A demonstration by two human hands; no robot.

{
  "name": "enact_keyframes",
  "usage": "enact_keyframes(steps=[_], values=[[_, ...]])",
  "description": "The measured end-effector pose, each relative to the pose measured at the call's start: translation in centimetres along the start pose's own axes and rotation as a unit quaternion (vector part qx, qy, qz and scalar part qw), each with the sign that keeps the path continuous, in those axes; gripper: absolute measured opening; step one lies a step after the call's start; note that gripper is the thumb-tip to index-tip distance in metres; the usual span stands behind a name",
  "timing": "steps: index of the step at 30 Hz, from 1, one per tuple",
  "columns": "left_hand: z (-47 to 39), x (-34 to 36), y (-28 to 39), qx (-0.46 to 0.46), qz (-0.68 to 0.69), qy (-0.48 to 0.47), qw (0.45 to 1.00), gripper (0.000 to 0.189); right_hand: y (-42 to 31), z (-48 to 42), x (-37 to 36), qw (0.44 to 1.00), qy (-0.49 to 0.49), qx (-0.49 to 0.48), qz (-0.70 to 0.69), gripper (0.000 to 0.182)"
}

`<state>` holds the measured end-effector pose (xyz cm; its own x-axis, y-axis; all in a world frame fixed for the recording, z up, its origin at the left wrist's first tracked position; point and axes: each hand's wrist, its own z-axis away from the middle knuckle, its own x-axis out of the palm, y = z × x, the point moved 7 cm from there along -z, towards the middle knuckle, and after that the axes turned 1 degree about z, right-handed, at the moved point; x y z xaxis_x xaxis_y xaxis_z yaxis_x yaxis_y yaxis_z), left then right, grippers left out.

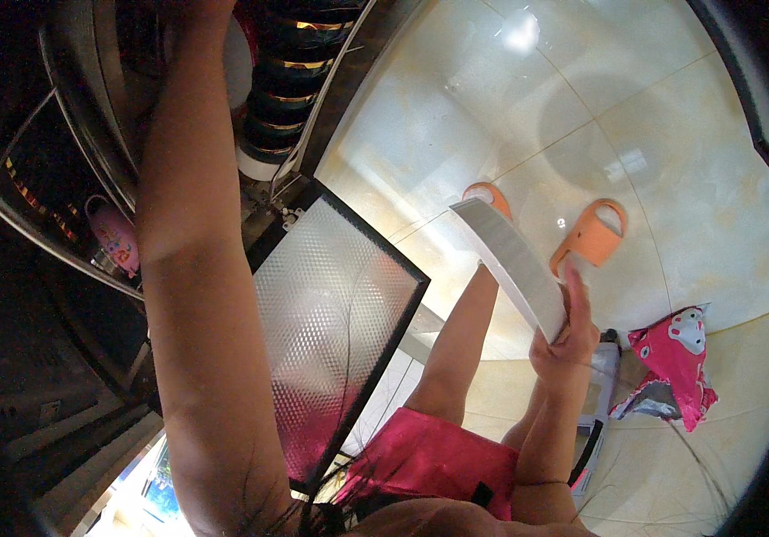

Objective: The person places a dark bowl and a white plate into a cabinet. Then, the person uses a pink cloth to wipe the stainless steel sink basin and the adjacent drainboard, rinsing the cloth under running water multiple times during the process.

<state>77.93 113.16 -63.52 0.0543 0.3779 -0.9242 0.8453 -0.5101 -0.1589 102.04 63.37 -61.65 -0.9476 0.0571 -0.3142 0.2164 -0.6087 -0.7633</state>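
Observation:
My right hand point(569, 342) grips the lower end of a white and grey panel-like item point(515, 262) with a slightly curved shape; its exact kind cannot be told. It is held above the tiled floor, over the orange slippers point(592, 235) on my feet. My left arm reaches up the left side of the view into a dark cabinet, and its hand is out of view past the top edge. Beside that forearm stands a stack of dark, glossy round items with gold-coloured bands point(294, 80). A rounded white thing point(238, 67) shows partly behind the arm.
An open cabinet door point(337, 315) with textured glass and a black frame juts out between my arms. A pink patterned container point(112, 231) is at the left. On the floor at the right lies a torn pink bag point(676, 369), near a white and grey object point(602, 396).

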Motion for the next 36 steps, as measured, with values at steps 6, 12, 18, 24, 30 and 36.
enact_keyframes(steps=[6, 12, 18, 24, 30, 36], values=[[-0.1, 0.6, -0.7, -0.023, 0.029, -0.002, 0.999, 0.046, -0.1, -0.1, 0.1, 1.0, -0.011, 0.007, 0.009, 0.068], [-0.2, 1.1, -1.2, -0.039, 0.047, -0.008, 0.998, 0.046, 0.3, -0.1, 0.4, 0.999, -0.028, 0.026, 0.004, 0.07], [-0.2, 1.4, -1.8, -0.052, 0.06, -0.009, 0.997, 0.045, 0.1, -0.3, 0.4, 0.999, -0.027, 0.03, -0.001, 0.07], [-0.2, 1.9, -2.5, -0.07, 0.085, -0.009, 0.994, 0.044, 0.3, -0.5, 0.3, 1.0, -0.01, -0.001, 0.01, 0.07], [-0.2, 2.8, -3.8, -0.112, 0.16, -0.004, 0.981, 0.043, 1.0, -0.4, 0.4, 1.0, -0.003, -0.002, 0.001, 0.077], [0.4, 3.9, -6.4, -0.183, 0.294, 0.024, 0.938, 0.043, 0.5, -0.7, 0.3, 1.0, -0.015, 0.009, -0.005, 0.078]])
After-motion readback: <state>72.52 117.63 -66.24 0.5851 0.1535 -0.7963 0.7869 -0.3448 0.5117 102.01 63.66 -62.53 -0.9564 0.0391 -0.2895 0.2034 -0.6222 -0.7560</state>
